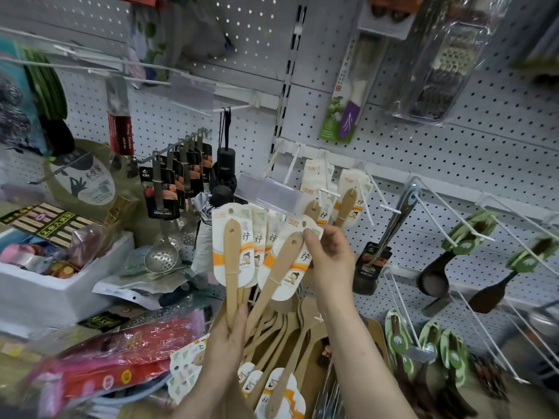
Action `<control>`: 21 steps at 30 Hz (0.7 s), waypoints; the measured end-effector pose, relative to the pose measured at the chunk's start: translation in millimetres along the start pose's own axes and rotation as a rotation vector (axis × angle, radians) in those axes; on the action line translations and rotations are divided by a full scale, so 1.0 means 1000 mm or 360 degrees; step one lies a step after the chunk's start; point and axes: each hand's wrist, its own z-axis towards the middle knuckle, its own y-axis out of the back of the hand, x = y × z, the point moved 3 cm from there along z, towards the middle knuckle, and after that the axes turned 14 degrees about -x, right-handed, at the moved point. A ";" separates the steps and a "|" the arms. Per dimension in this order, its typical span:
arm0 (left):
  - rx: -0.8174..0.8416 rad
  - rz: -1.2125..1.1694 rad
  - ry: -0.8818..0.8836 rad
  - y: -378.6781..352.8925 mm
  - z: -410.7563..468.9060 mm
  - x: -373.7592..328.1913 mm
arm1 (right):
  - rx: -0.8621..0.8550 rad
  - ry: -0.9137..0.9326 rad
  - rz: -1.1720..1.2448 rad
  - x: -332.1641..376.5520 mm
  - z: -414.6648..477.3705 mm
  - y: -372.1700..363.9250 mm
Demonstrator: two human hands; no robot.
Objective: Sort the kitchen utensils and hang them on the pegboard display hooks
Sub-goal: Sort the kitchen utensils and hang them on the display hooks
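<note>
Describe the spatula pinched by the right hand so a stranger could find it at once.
Start at the white pegboard; before its middle, the left hand fans several carded wooden spatulas. Yours is the rightmost spatula, tilted, the only one whose card top the right hand pinches.

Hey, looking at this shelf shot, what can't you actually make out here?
Head view, the only one:
1. Count of wooden spatulas in the left hand: they overlap.
2. Their lower ends: partly hidden by that hand and the forearms.
3. Print on the card that the right hand pinches: too small.
4. Red packets, bottom left: motion-blurred.
</note>
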 end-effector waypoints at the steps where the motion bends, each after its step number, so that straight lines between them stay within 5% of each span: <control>1: 0.0003 -0.0001 -0.0009 0.000 0.001 0.000 | 0.0034 -0.0070 0.0036 0.000 0.001 -0.001; 12: -0.0161 -0.0082 -0.0042 0.006 0.022 0.001 | -0.0026 -0.0149 0.0160 0.015 0.033 0.002; 21: -0.0331 -0.0227 -0.0001 0.032 0.037 0.000 | -0.0121 0.0068 -0.0073 0.009 0.058 -0.005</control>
